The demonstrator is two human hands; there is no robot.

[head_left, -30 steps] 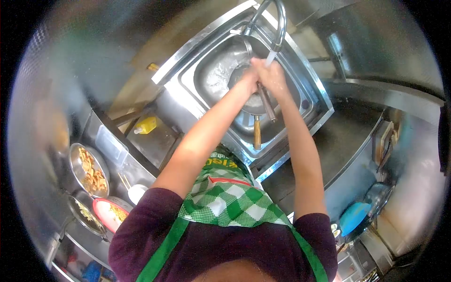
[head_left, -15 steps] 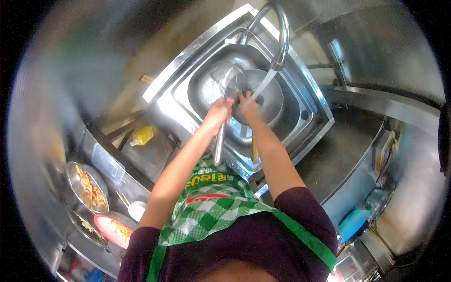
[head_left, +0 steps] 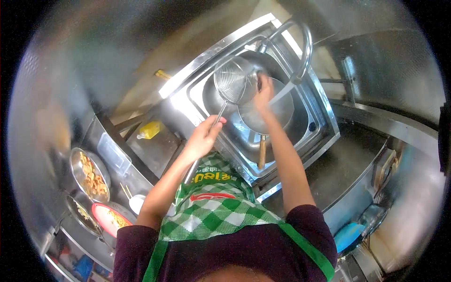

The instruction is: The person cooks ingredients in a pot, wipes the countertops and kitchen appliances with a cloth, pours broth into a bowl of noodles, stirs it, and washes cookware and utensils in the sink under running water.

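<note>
My left hand (head_left: 206,134) is closed around the long metal handle of a wire strainer (head_left: 231,79). Its round mesh head is raised over the sink (head_left: 325,131), tilted toward me. At the strainer's right rim, my right hand (head_left: 264,93) has its fingers curled on a dark scrubber-like wad (head_left: 259,81), blurred by motion. Below it, a metal wok (head_left: 277,123) with a wooden handle (head_left: 262,152) rests in the basin. From the curved faucet (head_left: 307,49) a stream of water (head_left: 283,93) falls into the wok, close to my right wrist.
To the left, a metal bowl of sliced food (head_left: 91,181), a red-rimmed dish (head_left: 110,218) and a small pan (head_left: 83,211) stand on a counter. A yellow bottle (head_left: 149,130) lies nearer the sink. A blue item (head_left: 348,236) is at lower right.
The strainer has come up out of the wok and its head now faces me. My left hand has shifted down and left; my right hand has moved up to the strainer's rim.
</note>
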